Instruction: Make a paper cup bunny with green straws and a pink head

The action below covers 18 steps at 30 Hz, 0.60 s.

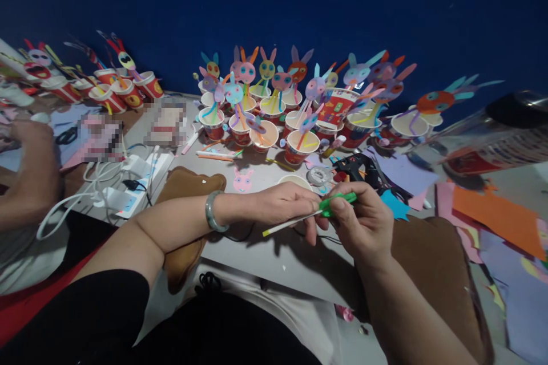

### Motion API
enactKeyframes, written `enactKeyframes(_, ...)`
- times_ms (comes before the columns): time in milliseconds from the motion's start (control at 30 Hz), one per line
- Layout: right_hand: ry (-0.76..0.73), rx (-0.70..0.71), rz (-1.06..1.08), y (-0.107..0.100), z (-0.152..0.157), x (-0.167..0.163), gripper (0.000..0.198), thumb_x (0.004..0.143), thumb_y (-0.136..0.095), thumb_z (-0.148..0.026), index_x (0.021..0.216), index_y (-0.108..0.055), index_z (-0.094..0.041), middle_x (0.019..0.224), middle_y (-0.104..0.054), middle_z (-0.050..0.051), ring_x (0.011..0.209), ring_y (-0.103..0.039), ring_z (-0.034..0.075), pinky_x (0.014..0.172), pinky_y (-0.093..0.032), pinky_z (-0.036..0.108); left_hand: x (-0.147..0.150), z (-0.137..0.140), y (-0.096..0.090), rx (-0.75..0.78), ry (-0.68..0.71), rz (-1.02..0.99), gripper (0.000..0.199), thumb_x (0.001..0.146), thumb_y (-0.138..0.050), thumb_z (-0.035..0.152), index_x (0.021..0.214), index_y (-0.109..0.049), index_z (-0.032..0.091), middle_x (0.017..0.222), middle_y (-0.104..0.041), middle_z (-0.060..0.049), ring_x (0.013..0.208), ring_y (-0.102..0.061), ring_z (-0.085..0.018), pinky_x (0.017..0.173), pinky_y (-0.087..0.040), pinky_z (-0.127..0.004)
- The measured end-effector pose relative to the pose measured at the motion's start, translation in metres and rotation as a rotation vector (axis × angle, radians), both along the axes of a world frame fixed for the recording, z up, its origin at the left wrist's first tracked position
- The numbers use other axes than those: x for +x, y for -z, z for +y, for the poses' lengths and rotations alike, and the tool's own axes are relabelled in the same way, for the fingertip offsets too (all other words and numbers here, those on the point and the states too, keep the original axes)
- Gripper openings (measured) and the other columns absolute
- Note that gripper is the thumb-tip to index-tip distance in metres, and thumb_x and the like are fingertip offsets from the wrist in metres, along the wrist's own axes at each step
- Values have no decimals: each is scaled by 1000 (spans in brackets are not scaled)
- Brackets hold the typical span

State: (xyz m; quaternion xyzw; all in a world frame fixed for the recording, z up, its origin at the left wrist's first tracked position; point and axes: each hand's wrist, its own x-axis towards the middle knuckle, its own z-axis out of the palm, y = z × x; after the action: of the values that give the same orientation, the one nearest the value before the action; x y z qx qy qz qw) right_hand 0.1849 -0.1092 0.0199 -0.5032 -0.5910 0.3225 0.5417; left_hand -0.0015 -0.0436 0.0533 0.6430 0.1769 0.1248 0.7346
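Observation:
My left hand [285,204], with a jade-like bangle [214,211] on its wrist, is closed on a thin white stick [293,222] with a yellow tip. The stick slants down to the left over the table. My right hand [366,222] pinches a bright green, shiny object [338,204] between thumb and fingers; its kind is unclear. The green object meets the stick's upper end at my left fingertips. Just beyond my hands is the rim of a paper cup [295,183], partly covered. A pink paper rabbit face [243,181] lies on the table left of it.
Red paper cups [302,148] with rabbit-faced paper figures line the back. A hot glue gun [357,168] and tape roll [319,175] lie behind my right hand. Brown cushions [188,194], a power strip [135,191], coloured paper [500,211] and another person's arm [32,165] flank the area.

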Motion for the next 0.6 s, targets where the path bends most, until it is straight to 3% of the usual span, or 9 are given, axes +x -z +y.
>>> enactKeyframes(167, -5, -19, 26, -1, 2, -1, 31, 89, -68, -52, 91, -61, -22, 72, -62, 0, 53, -54, 12, 45, -40, 25, 1, 0, 4, 49, -41, 22, 26, 95, -45, 25, 80, -62, 14, 65, -72, -3, 48, -43, -7, 48, -36, -20)
enactKeyframes(300, -3, -33, 110, -2, 5, -3, 30, 89, -68, -52, 90, -61, -23, 66, -58, -3, 48, -52, 11, 44, -41, 25, 2, 4, 3, 114, -55, 6, 38, 96, -42, 27, 70, -66, 12, 70, -71, -6, 54, -47, -7, 53, -38, -20)
enactKeyframes(500, 37, -40, 179, 1, 10, -2, 32, 87, -70, -54, 89, -59, -24, 60, -48, -5, 45, -40, 9, 41, -32, 25, 4, 6, 3, -56, -270, -43, 5, 85, -58, 18, 83, -60, 13, 70, -66, 1, 57, -51, -6, 58, -39, -19)
enactKeyframes(600, 7, -54, 192, 2, 10, -2, 32, 87, -69, -55, 90, -58, -25, 63, -48, -5, 46, -40, 10, 41, -32, 25, 3, 6, 4, -48, -280, -63, 12, 80, -69, 22, 80, -60, 14, 67, -59, 5, 58, -49, -5, 57, -38, -20)
